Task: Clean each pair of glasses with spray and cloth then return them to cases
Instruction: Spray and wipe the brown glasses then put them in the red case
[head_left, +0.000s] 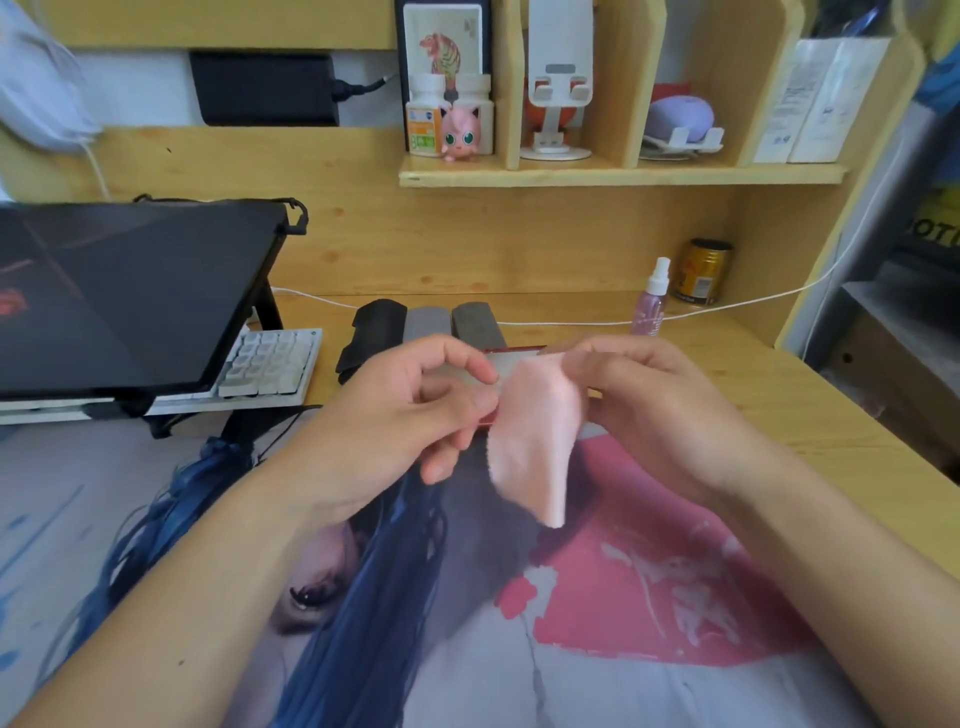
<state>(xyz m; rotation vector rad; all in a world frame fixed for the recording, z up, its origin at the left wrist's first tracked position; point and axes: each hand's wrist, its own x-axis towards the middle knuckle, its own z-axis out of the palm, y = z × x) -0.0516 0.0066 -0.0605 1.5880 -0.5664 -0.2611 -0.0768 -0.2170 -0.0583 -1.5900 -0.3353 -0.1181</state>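
Red-framed glasses (491, 364) held above tabletop (779, 395), mid-wipe. Left hand (415, 410) pinches frame; right hand (639, 395) rubs lens w/ pink cloth (535, 441). Next, prob: finish wiping, then into a case (475, 322) just behind. Spray bottle (652, 301) stands farther back, to the right.

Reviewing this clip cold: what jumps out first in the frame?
Dead centre, both hands meet over the desk mat: the left hand holds red-framed glasses while the right hand pinches a pale pink cloth against them. Behind them three cases lie side by side, with the spray bottle standing further right near the back wall.
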